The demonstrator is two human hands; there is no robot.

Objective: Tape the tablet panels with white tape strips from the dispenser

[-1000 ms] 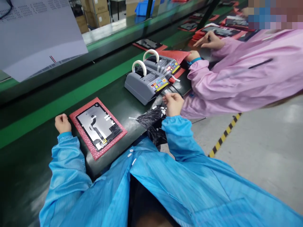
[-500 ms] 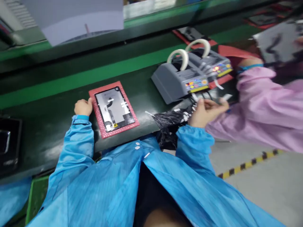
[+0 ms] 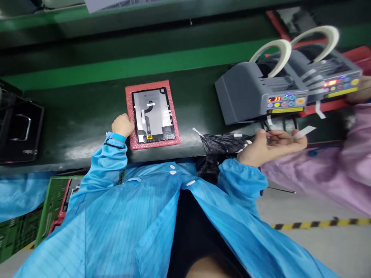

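Note:
A tablet display panel (image 3: 156, 116), back side up with a black flex cable and white tape pieces, lies on a pink bubble-wrap sheet (image 3: 174, 142). My left hand (image 3: 123, 124) is closed at the sheet's left edge, its thumb against the edge and the other fingers curled under. In front of the nearer grey tape dispenser (image 3: 243, 96) is my right hand (image 3: 269, 147), palm up with fingers partly bent. A white tape strip (image 3: 306, 132) sticks out from its fingertips. The thumb is close to another short strip (image 3: 269, 120) hanging from the dispenser's front.
A second tape dispenser (image 3: 333, 73) adjoins on the right. Black cables with white tags (image 3: 222, 143) lie along the bench edge. A co-worker's pink sleeve (image 3: 315, 173) reaches in behind my right hand. A black case (image 3: 20, 131) stands left; a green crate (image 3: 55, 193) is below.
The view has shifted, so the dispensers look larger and farther right. My left hand stays at the bubble wrap. My right hand remains before the dispenser with the tape strip at its fingertips.

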